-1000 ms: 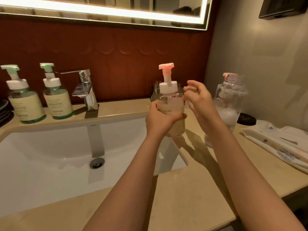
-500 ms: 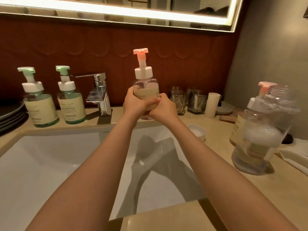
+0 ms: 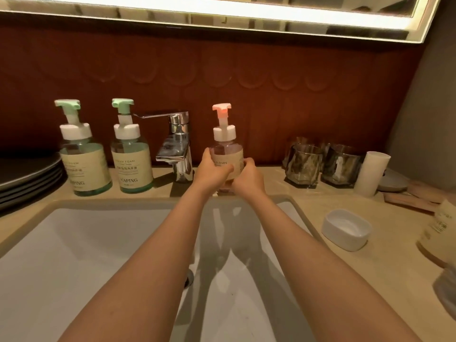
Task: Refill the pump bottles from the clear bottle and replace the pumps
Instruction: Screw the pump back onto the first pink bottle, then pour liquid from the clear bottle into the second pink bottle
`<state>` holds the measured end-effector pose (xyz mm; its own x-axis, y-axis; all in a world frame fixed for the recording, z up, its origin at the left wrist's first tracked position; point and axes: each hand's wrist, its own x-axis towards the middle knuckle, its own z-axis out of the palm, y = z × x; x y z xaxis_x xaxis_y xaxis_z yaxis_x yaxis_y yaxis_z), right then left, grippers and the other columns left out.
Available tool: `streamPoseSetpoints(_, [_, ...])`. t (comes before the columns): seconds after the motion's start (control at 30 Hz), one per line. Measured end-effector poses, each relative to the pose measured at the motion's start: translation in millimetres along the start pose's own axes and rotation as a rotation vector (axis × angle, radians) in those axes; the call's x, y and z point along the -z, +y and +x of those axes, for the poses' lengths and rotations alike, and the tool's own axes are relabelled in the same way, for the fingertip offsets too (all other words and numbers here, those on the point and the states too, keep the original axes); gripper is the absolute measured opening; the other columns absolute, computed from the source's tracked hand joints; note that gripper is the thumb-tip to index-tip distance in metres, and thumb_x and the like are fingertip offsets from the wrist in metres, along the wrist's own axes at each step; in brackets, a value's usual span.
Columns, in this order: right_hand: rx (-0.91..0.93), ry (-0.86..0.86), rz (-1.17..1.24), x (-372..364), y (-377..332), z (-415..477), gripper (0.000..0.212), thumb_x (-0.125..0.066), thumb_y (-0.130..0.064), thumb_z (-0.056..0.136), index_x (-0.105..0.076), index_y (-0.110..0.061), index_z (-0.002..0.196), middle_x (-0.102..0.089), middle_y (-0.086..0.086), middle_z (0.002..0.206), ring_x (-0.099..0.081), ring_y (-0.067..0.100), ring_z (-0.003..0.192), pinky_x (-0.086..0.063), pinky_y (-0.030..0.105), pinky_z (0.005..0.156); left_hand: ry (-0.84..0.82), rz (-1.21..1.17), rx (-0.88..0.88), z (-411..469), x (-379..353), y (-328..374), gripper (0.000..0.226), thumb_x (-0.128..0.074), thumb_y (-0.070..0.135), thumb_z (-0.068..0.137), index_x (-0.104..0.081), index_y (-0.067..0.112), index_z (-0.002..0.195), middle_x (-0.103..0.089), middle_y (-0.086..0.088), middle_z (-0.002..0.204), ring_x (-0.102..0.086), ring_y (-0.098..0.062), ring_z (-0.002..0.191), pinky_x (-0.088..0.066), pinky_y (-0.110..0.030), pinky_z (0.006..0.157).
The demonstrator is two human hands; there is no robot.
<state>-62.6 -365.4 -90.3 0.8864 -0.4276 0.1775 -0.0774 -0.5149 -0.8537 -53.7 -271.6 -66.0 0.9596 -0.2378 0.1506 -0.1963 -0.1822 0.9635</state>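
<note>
We face the white rectangular sink basin (image 3: 86, 243), sunk in the beige stone bench (image 3: 320, 201). Two clear green-pump bottles (image 3: 84, 166) (image 3: 132, 166) stand left of the chrome tap (image 3: 179, 146). Just right of the tap is the clear pink-pump bottle (image 3: 227, 154), upright and pump fitted. Our left grip (image 3: 212, 172) and right grip (image 3: 248, 178) clasp its lower body, hiding its base.

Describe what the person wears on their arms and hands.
Nothing visible. The left hand and right hand have no gloves or rings in view; the left forearm and right forearm show no sleeves, watch or bracelet up to the frame's edge.
</note>
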Motion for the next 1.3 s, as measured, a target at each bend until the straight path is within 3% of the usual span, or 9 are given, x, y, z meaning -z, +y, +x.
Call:
streamPoseSetpoints(0.1, [-0.030, 0.008, -0.106, -2.8, -2.4, 4.9, 0.068, -0.074, -0.018, 0.076, -0.036, -0.007, 0.132, -0.047, 0.013, 0.130, -0.047, 0.031, 0.119, -0.044, 0.039, 0.092, 0.043, 0.012, 0.025, 3.0, -1.7, 1.3, 0.076, -0.053, 0.011, 0.089, -0.007, 0.016, 0.150, -0.028, -0.006, 0.152, -0.034, -0.024, 0.135, -0.036, -0.040, 0.106])
streamPoseSetpoints(0.23, [-0.051, 0.061, -0.246, -3.2, -8.1, 8.4, 0.057, -0.068, -0.023, 0.082, -0.043, -0.007, 0.130, -0.035, 0.014, 0.136, -0.041, 0.032, 0.122, -0.041, 0.040, 0.096, 0.046, 0.027, 0.013, -0.4, -2.6, 5.0, 0.057, -0.047, 0.004, 0.090, -0.028, 0.011, 0.143, -0.046, -0.008, 0.137, -0.047, -0.018, 0.114, -0.041, -0.031, 0.088])
streamPoseSetpoints(0.43, [-0.072, 0.036, -0.108, -6.6, -13.2, 5.6, 0.055, -0.068, -0.024, 0.083, -0.045, -0.006, 0.129, -0.040, 0.015, 0.133, -0.049, 0.030, 0.116, -0.042, 0.036, 0.090, -0.068, 0.059, 0.031, -5.6, -0.4, 4.7, 0.058, -0.040, -0.007, 0.087, -0.032, 0.016, 0.141, -0.051, -0.009, 0.130, -0.048, -0.023, 0.118, -0.042, -0.029, 0.087])
streamPoseSetpoints(0.6, [-0.129, 0.005, -0.020, 1.7, -15.2, 2.8, 0.059, -0.073, -0.021, 0.079, -0.045, -0.006, 0.129, -0.049, 0.014, 0.131, -0.050, 0.029, 0.118, -0.044, 0.036, 0.091, -0.104, 0.084, 0.042, -7.8, -0.1, 6.6, 0.066, -0.039, -0.008, 0.087, -0.024, 0.018, 0.146, -0.046, -0.011, 0.138, -0.044, -0.026, 0.126, -0.038, -0.040, 0.105])
streamPoseSetpoints(0.8, [-0.157, -0.012, 0.046, 32.5, -11.8, -9.8, 0.064, -0.070, -0.006, 0.080, -0.041, -0.008, 0.137, -0.051, 0.012, 0.135, -0.055, 0.027, 0.117, -0.048, 0.034, 0.095, -0.054, 0.105, 0.061, -22.1, -8.2, 13.6, 0.057, -0.036, -0.008, 0.089, -0.031, 0.012, 0.142, -0.045, -0.012, 0.137, -0.042, -0.028, 0.127, -0.040, -0.035, 0.094])
streamPoseSetpoints(0.9, [-0.161, -0.009, 0.113, 54.2, -11.2, -26.6, 0.053, -0.067, -0.004, 0.082, -0.048, -0.010, 0.131, -0.056, 0.011, 0.125, -0.061, 0.022, 0.099, -0.051, 0.038, 0.094, 0.005, 0.109, 0.047, -33.3, -13.3, 23.2, 0.053, -0.039, -0.004, 0.091, -0.034, 0.012, 0.141, -0.042, -0.012, 0.140, -0.041, -0.028, 0.128, -0.039, -0.030, 0.086])
streamPoseSetpoints(1.07, [-0.079, 0.083, 0.175, 104.1, -10.6, -61.9, 0.037, -0.059, -0.004, 0.083, -0.056, -0.011, 0.119, -0.055, -0.004, 0.085, -0.055, 0.009, 0.071, -0.053, 0.038, 0.088, -0.045, 0.116, -0.026, -60.5, -36.7, 48.2, 0.046, -0.042, -0.002, 0.090, -0.044, 0.015, 0.132, -0.047, -0.008, 0.134, -0.045, -0.020, 0.118, -0.043, -0.033, 0.098])
streamPoseSetpoints(1.17, [-0.042, 0.187, 0.117, 134.4, -6.7, -84.7, 0.031, -0.058, -0.009, 0.085, -0.057, -0.015, 0.116, -0.060, -0.001, 0.101, -0.059, 0.014, 0.089, -0.051, 0.036, 0.089, -0.140, 0.120, -0.098, -78.2, -57.3, 70.4, 0.045, -0.044, -0.003, 0.089, -0.045, 0.015, 0.131, -0.049, -0.006, 0.133, -0.047, -0.016, 0.113, -0.043, -0.026, 0.084])
streamPoseSetpoints(1.3, [-0.006, 0.285, 0.003, 168.9, 0.4, -112.2, 0.033, -0.056, -0.010, 0.089, -0.054, -0.016, 0.121, -0.057, 0.004, 0.121, -0.053, 0.014, 0.102, -0.044, 0.025, 0.077, -0.239, 0.135, -0.194, -101.7, -90.1, 95.9, 0.044, -0.046, -0.003, 0.088, -0.046, 0.014, 0.129, -0.052, -0.006, 0.128, -0.050, -0.017, 0.112, -0.046, -0.021, 0.074])
